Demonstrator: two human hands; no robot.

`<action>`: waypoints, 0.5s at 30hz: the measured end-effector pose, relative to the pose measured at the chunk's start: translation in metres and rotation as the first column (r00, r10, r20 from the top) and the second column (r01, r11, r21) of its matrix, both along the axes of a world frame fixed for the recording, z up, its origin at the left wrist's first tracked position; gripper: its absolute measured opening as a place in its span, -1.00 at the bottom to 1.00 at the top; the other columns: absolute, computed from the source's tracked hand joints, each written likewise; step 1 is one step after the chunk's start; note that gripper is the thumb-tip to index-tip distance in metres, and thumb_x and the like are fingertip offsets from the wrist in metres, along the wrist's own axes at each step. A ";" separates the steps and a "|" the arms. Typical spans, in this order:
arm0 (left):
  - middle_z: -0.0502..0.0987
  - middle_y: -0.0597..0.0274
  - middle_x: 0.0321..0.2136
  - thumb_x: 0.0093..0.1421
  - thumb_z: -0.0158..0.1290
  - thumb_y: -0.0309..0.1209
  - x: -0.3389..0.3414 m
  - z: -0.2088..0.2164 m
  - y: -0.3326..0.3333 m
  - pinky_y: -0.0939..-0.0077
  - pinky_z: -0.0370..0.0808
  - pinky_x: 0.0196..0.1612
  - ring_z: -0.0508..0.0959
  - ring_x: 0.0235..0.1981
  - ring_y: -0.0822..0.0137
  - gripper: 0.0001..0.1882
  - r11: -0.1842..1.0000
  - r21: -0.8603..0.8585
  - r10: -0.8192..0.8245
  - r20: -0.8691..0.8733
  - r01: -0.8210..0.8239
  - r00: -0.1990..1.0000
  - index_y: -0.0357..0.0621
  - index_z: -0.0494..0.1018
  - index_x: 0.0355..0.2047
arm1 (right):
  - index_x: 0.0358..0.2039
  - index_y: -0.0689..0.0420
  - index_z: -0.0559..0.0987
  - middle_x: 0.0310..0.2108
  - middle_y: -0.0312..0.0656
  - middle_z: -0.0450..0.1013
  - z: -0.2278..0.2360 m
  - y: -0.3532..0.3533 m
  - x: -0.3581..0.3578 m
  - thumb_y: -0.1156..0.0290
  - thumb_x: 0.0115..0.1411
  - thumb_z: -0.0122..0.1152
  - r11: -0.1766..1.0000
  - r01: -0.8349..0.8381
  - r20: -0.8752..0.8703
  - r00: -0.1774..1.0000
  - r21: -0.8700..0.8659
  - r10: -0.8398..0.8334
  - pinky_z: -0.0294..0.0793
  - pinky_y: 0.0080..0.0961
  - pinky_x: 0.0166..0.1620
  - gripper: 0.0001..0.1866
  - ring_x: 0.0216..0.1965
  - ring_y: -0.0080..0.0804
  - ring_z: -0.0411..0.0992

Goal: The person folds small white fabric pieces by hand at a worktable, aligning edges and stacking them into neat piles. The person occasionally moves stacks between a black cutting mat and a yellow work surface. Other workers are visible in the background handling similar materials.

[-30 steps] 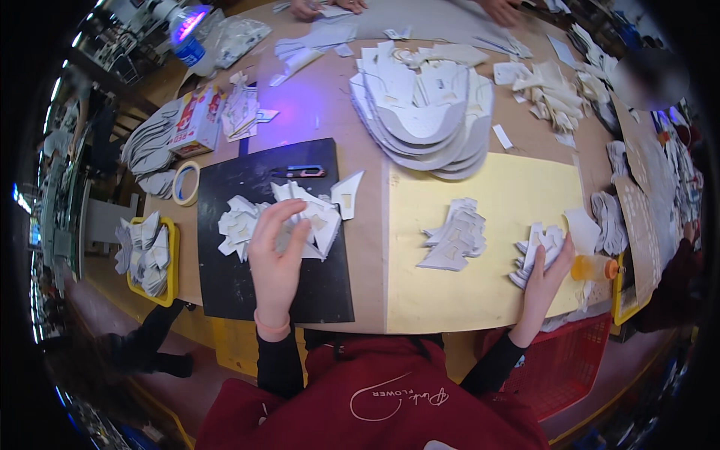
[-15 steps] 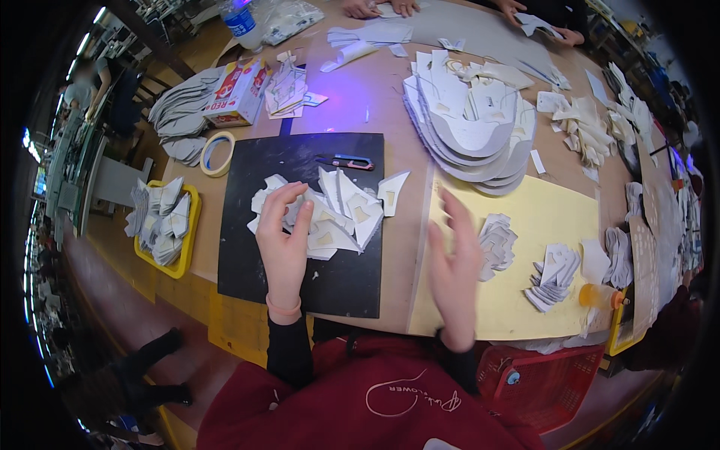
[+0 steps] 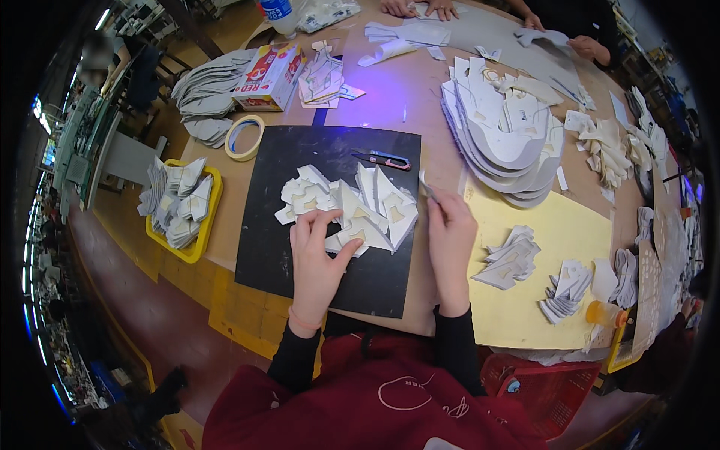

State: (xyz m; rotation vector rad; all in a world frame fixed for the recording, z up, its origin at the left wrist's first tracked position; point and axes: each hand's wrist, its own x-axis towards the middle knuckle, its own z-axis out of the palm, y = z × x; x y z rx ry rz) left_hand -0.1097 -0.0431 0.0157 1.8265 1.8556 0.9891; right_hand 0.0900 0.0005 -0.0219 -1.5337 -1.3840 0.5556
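A loose heap of small white cut pieces [image 3: 375,217], some with cream patches, lies on a black mat [image 3: 277,259]. My left hand [image 3: 315,259] is at the heap's near left side, its fingers curved over the pieces and its thumb apart from them. To the right of the mat, my right hand [image 3: 451,229] pinches a thin white cut piece [image 3: 425,184], seen nearly edge-on. Beyond the heap, a pair of small thread snips [image 3: 384,160] rests on the mat.
Left of the mat stand a yellow tray [image 3: 214,217] of pieces, a tape roll [image 3: 244,138] and a red-and-white box [image 3: 268,76]. A stack of large white panels [image 3: 502,154] is at right, above a yellow sheet [image 3: 495,315] with small piles. Another person's hands [image 3: 589,49] work across the table.
My right hand has closed on the white piece that lay at the mat's right edge and lifted it. My left hand has come down onto the heap. The whole view has shifted slightly.
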 end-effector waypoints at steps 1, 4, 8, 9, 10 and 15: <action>0.39 0.14 -0.06 0.00 0.35 -0.44 0.002 0.001 -0.001 0.29 0.34 0.03 0.36 -0.05 0.14 -0.59 1.000 -0.005 0.015 -0.023 -0.015 1.000 -0.13 0.55 -0.10 | -0.13 0.17 0.68 -0.09 -0.03 0.54 0.007 -0.001 0.001 0.59 0.19 0.19 0.997 0.014 -0.050 0.999 0.081 -0.010 0.48 -0.35 -0.09 -0.75 -0.15 -0.18 0.51; 0.34 0.14 -0.06 0.03 0.33 -0.39 0.000 -0.005 -0.001 0.25 0.30 0.07 0.29 -0.03 0.09 -0.67 0.999 -0.027 -0.032 -0.065 0.031 0.997 -0.10 0.57 -0.16 | -0.11 0.19 0.69 -0.07 -0.06 0.54 0.037 -0.016 -0.002 0.69 0.15 0.18 0.980 0.030 -0.227 0.974 0.196 0.015 0.48 -0.51 -0.10 -0.69 -0.13 -0.31 0.51; 0.37 0.15 -0.10 0.01 0.33 -0.42 -0.002 -0.009 0.001 0.25 0.28 0.08 0.31 -0.04 0.09 -0.71 0.999 0.022 -0.042 -0.080 0.044 0.996 -0.10 0.58 -0.22 | -0.08 0.24 0.67 0.09 -0.08 0.49 0.035 -0.038 0.004 0.71 0.19 0.14 0.986 -0.162 -0.459 0.873 0.050 0.166 0.40 -0.52 0.09 -0.70 0.07 -0.33 0.46; 0.38 0.16 -0.12 0.00 0.33 -0.43 -0.004 -0.011 0.002 0.26 0.29 0.07 0.32 -0.05 0.10 -0.71 0.996 0.054 -0.061 -0.100 0.067 0.993 -0.12 0.58 -0.24 | -0.08 0.24 0.68 0.09 -0.06 0.48 0.031 -0.046 0.008 0.73 0.17 0.15 0.986 -0.162 -0.424 0.891 0.040 0.164 0.43 -0.52 0.06 -0.68 0.03 -0.32 0.48; 0.39 0.17 -0.14 -0.01 0.34 -0.44 -0.005 -0.011 0.004 0.26 0.29 0.07 0.32 -0.05 0.10 -0.71 0.991 0.098 -0.073 -0.122 0.086 0.990 -0.13 0.58 -0.25 | -0.08 0.24 0.68 0.09 -0.05 0.47 0.026 -0.051 0.015 0.74 0.14 0.16 0.985 -0.166 -0.388 0.906 0.041 0.169 0.45 -0.52 0.04 -0.66 0.00 -0.31 0.50; 0.46 0.16 -0.29 0.02 0.30 -0.46 -0.002 -0.007 0.004 0.27 0.36 -0.08 0.48 -0.22 0.14 -0.68 0.986 0.008 -0.167 0.011 0.166 0.986 -0.19 0.53 -0.19 | -0.13 0.27 0.69 0.10 0.04 0.43 0.009 -0.075 0.034 0.79 0.11 0.13 0.965 -0.212 -0.688 0.678 0.152 0.258 0.49 -0.45 0.05 -0.65 0.01 -0.20 0.52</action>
